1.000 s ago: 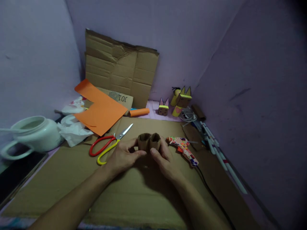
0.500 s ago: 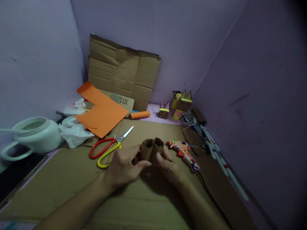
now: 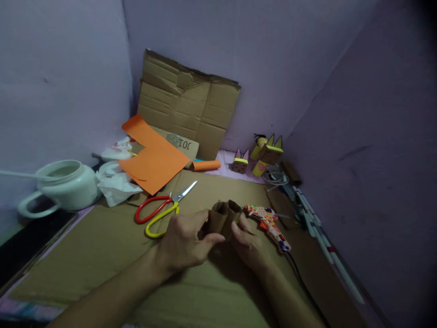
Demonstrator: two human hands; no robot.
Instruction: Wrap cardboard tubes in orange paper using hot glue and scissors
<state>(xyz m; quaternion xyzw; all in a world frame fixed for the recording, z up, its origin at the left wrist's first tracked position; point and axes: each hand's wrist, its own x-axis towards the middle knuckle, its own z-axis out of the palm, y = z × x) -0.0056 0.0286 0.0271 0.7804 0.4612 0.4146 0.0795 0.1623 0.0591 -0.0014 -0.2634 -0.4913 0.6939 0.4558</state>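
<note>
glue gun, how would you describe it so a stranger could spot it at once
On the big cardboard sheet, find the right hand holding the brown tubes. Just to its right lies the glue gun; its multicoloured pattern and black cord set it apart from the plain brown tubes.

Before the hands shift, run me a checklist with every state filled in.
1. Left hand has a grip on the cardboard tubes: ok.
2. Right hand has a grip on them: ok.
3. Tubes side by side, open ends up: ok.
4. Scissors set down: ok, lying near the left hand.
5. Glue gun well away from the right hand: not ok, it looks close.
6. Glue gun cool: cannot tell.
</note>
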